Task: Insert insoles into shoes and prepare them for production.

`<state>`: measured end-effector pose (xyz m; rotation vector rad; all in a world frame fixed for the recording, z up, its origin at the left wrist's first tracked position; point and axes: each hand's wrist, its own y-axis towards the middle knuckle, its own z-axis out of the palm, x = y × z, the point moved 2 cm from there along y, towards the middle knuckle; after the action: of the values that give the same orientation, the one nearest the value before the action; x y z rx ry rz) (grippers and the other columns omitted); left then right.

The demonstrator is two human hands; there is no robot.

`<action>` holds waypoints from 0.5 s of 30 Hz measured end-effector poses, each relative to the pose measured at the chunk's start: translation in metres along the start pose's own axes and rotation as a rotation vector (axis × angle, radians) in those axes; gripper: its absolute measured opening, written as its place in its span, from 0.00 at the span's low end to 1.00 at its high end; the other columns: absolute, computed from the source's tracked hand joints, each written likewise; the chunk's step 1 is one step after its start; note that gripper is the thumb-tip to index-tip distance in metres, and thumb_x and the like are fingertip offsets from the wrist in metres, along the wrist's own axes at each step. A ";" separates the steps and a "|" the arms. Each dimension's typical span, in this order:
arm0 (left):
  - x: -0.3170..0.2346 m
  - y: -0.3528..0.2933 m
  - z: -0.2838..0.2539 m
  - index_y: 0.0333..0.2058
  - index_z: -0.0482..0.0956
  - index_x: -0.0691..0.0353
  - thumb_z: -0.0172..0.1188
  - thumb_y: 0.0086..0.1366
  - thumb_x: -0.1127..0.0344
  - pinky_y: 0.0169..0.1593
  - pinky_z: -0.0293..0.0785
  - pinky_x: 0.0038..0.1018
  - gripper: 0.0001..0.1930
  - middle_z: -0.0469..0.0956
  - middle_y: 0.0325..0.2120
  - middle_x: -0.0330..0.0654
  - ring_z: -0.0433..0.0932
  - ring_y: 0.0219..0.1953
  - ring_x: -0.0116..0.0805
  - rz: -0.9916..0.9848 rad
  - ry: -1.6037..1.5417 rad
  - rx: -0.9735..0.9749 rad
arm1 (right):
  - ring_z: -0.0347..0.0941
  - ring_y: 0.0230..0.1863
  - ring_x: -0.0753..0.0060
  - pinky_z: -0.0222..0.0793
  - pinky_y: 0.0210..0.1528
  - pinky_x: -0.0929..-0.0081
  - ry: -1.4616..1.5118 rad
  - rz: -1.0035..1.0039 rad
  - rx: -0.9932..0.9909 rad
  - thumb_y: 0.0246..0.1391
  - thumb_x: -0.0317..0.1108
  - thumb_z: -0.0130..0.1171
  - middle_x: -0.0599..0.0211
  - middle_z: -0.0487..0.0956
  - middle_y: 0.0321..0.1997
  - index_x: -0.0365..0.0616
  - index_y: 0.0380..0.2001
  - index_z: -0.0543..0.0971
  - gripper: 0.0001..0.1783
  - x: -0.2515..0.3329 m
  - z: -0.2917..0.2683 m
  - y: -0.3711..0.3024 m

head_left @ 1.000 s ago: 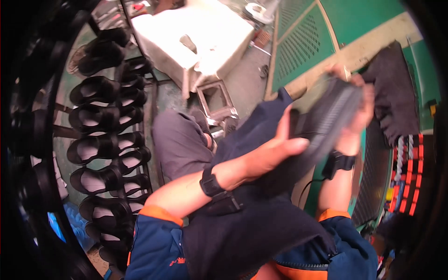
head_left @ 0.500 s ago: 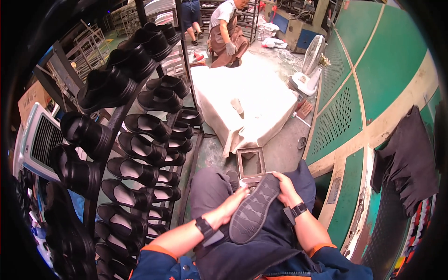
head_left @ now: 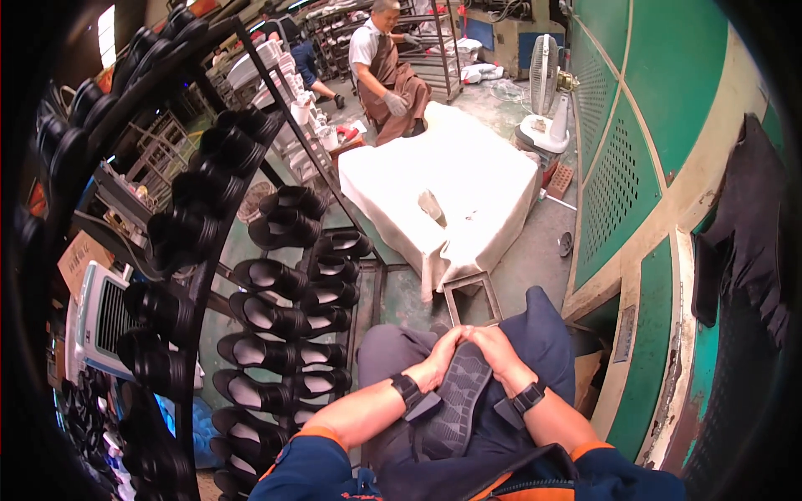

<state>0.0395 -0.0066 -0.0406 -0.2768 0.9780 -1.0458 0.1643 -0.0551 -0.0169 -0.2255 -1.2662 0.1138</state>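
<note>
A black shoe [head_left: 455, 401] lies over my lap with its patterned sole facing up. Its far end is gripped from both sides: my left hand [head_left: 440, 357] closes on the left edge, and my right hand [head_left: 494, 351] on the right edge. The fingertips of both hands meet at that end, and some fingers are hidden beneath the shoe. The near end of the sole rests low, close to my jacket front. A dark band with a small box sits on each wrist.
Racks of black shoes [head_left: 263, 313] stand close on my left. Ahead is a table draped in white cloth [head_left: 484, 167], with a square metal frame [head_left: 472, 299] before it. A person in a brown apron [head_left: 393, 79] sits beyond. Green panels [head_left: 652, 150] and a white fan [head_left: 547, 92] line the right.
The left hand has moved up to the shoe's far end beside the right hand. The shoe has turned more upright in view. My view has shifted, showing more of the left rack.
</note>
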 end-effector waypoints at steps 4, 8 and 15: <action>0.000 -0.017 0.003 0.38 0.80 0.58 0.52 0.67 0.55 0.44 0.74 0.25 0.14 0.81 0.35 0.37 0.78 0.37 0.28 0.056 0.013 -0.070 | 0.78 0.43 0.76 0.70 0.49 0.77 -0.055 -0.055 -0.043 0.60 0.36 0.55 0.65 0.84 0.40 0.30 0.36 0.82 0.16 0.008 0.013 -0.008; 0.004 -0.016 -0.001 0.44 0.80 0.61 0.49 0.70 0.55 0.49 0.71 0.23 0.17 0.80 0.41 0.37 0.77 0.43 0.26 0.125 0.067 -0.016 | 0.78 0.41 0.70 0.71 0.46 0.74 -0.196 -0.171 -0.103 0.58 0.35 0.58 0.60 0.83 0.40 0.30 0.34 0.81 0.14 0.024 0.019 -0.017; -0.009 -0.032 0.026 0.44 0.79 0.68 0.42 0.71 0.60 0.58 0.66 0.26 0.20 0.80 0.42 0.42 0.76 0.49 0.34 0.347 0.224 0.109 | 0.78 0.44 0.67 0.70 0.50 0.72 -0.215 -0.216 -0.050 0.53 0.30 0.59 0.60 0.82 0.39 0.30 0.33 0.80 0.11 0.045 0.023 -0.025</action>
<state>0.0397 -0.0219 -0.0008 0.1016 1.1184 -0.8181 0.1544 -0.0678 0.0373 -0.1201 -1.5008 -0.0807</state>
